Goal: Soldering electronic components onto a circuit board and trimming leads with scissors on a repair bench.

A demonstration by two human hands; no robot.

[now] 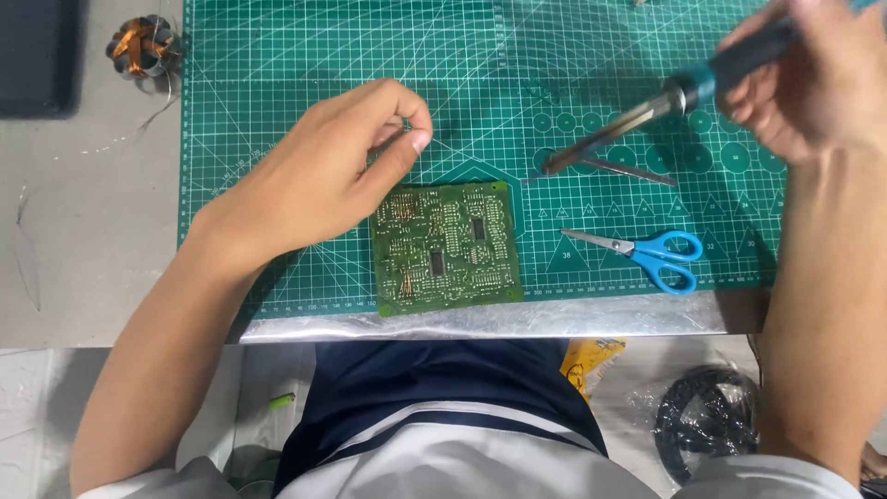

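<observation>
Taking the green circuit board (446,248) as our landmark, we see a copper-wound coil (141,46) far up-left of it, off the green cutting mat (305,55) on the grey table. Our left hand (319,176) hovers just up-left of the board, thumb and forefinger pinched together; whether anything sits between them we cannot tell. The board lies flat at the mat's near edge. To its right lie blue-handled scissors (651,253). Up-right of the board, our right hand (813,79) is wrapped around a soldering iron (665,102), its tip angled down toward the mat beside metal tweezers (628,171).
</observation>
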